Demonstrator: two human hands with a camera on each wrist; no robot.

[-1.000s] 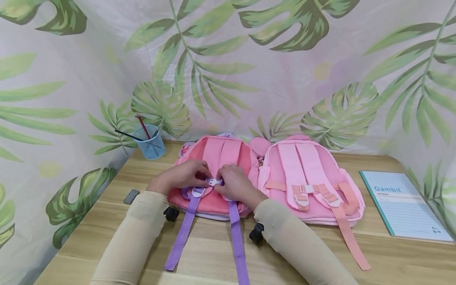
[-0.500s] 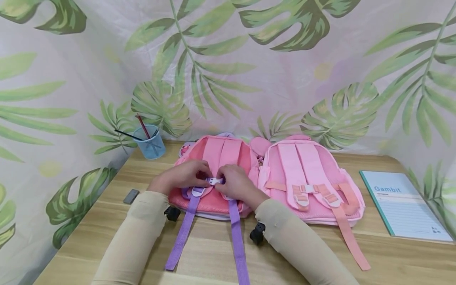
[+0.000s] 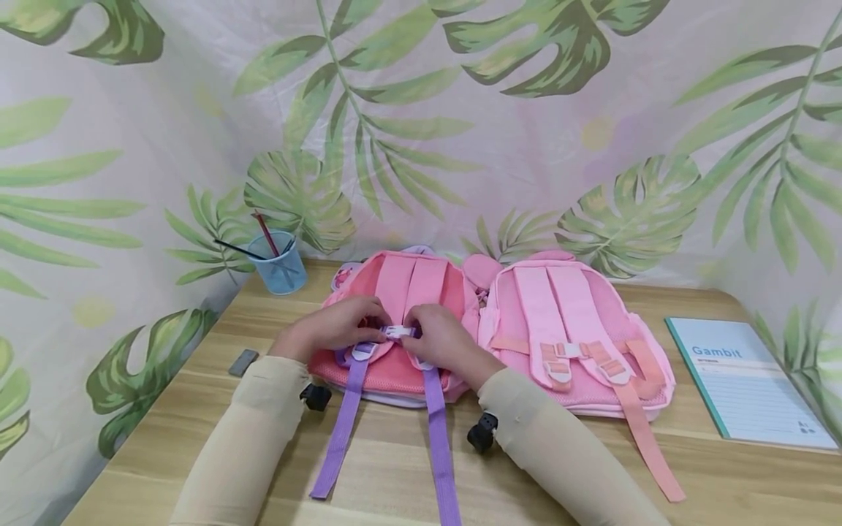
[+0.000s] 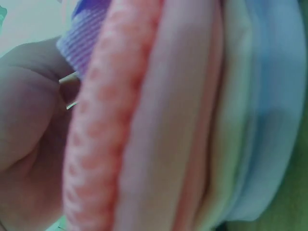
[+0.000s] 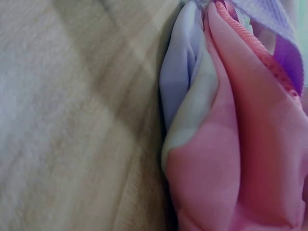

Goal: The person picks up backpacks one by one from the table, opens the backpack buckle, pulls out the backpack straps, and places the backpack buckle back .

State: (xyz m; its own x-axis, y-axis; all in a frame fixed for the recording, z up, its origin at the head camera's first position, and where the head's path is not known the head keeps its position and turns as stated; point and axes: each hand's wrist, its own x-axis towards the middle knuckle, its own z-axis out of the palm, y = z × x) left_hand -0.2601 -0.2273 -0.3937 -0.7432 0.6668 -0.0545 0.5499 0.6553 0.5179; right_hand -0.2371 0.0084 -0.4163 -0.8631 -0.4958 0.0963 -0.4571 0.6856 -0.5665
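A pink backpack point(image 3: 395, 285) with purple straps point(image 3: 434, 431) lies back-up on the wooden table point(image 3: 395, 467). Both hands meet over its white chest-strap buckle point(image 3: 397, 332). My left hand point(image 3: 338, 325) pinches the buckle's left end and my right hand point(image 3: 437, 336) pinches its right end. The left wrist view is a blurred close-up of the backpack's edge point(image 4: 159, 125) and a purple strap point(image 4: 84, 41) beside the palm. In the right wrist view, the backpack's pink and lilac side point(image 5: 226, 144) rests on the table point(image 5: 72, 120).
A second, lighter pink backpack point(image 3: 572, 321) with peach straps lies just right of the first. A notebook point(image 3: 743, 380) sits at the far right. A blue cup point(image 3: 281, 263) with brushes stands at the back left, and a small grey eraser point(image 3: 243, 361) lies nearby. Leaf-print cloth walls surround the table.
The hands have stayed on the buckle, with only slight shifts of fingers and arms. The view has moved a touch.
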